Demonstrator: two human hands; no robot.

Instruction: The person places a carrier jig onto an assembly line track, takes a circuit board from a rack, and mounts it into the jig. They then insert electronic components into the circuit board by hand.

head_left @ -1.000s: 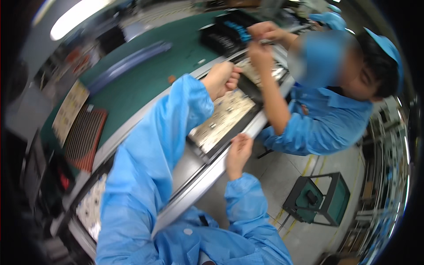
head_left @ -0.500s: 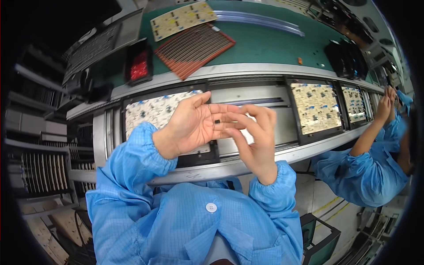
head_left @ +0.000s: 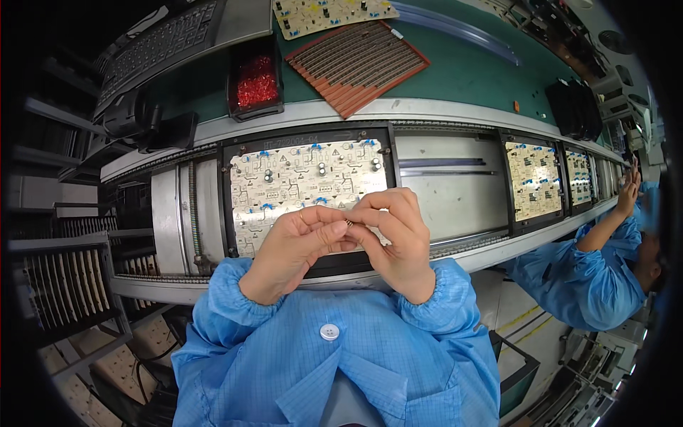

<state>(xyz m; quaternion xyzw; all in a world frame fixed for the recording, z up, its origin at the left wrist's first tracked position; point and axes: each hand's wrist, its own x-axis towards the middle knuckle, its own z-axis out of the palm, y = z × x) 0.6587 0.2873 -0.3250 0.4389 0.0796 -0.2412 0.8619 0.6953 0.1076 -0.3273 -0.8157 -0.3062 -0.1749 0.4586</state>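
Note:
My left hand [head_left: 297,243] and my right hand [head_left: 395,238] meet in front of my chest, fingertips together. Between them they pinch a small dark chip [head_left: 348,223] with a row of short metal pins; my fingers cover most of it. Just beyond and partly behind my hands, a cream circuit board [head_left: 288,186] with blue and dark components lies in a black frame [head_left: 391,160] on the conveyor line. My hands hide the board's near right part. Whether they touch the board, I cannot tell; they appear held above it.
On the green bench stand a black box [head_left: 276,99] of red parts and a rust-red tray [head_left: 346,107] with rows of dark parts. Another board [head_left: 334,18] lies behind. Further framed boards [head_left: 532,181] sit right along the metal rail [head_left: 469,245]. A co-worker's sleeve [head_left: 569,285] shows at right.
The chip has gone from my open left palm to the fingertips of both hands. My left fingers have closed, and my right hand has moved slightly left and down. The view has shifted.

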